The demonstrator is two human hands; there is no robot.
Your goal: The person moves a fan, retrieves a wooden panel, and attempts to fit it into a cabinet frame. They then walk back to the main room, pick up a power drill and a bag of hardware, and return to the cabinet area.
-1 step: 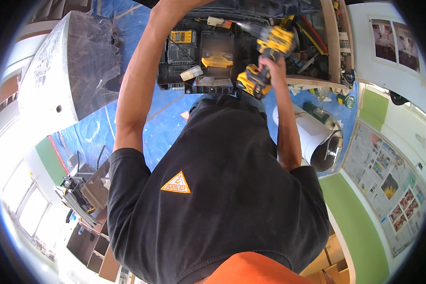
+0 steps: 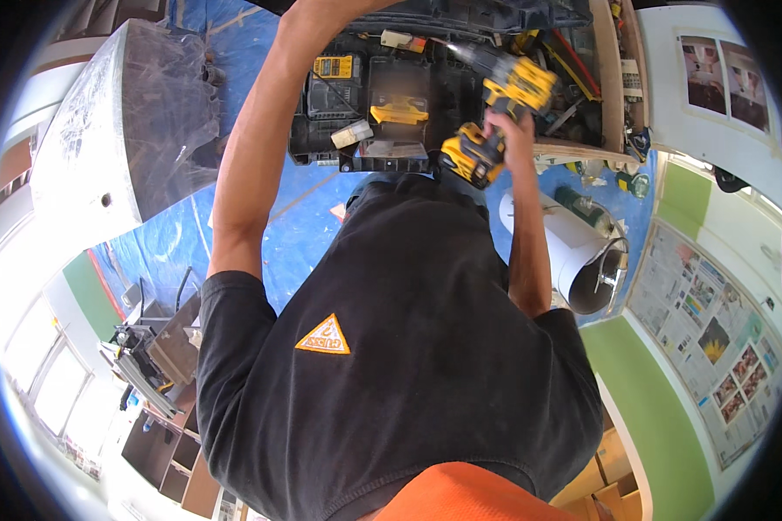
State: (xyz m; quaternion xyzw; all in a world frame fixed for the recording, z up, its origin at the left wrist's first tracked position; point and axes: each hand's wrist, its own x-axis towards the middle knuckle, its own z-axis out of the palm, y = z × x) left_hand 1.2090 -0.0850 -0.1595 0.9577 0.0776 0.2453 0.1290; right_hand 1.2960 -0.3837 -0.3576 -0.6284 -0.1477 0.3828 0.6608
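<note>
My right hand (image 2: 514,130) is closed round the grip of a yellow-and-black cordless drill (image 2: 520,85). The drill's battery end points toward me, and its chuck, slightly blurred, is aimed up and left over the open black tool case (image 2: 447,87). A thin bit seems to stick out of the chuck. My left forearm (image 2: 261,113) stretches up past the case's left side, and the hand itself is beyond the upper edge of the picture. Inside the case lie a black-and-yellow battery charger (image 2: 332,85), a yellow-and-black part (image 2: 400,110) and a small pale box (image 2: 351,133).
Right of the case stands a wooden-sided box (image 2: 615,78) of hand tools. A white cylinder (image 2: 558,239) lies on the blue floor sheeting (image 2: 300,227) at the right. Plastic wrap covers a large object (image 2: 161,113) on the left. Wooden shelving (image 2: 161,451) is at lower left.
My right hand and the drill have shifted a little to the right and toward me. The left arm looks almost unmoved.
</note>
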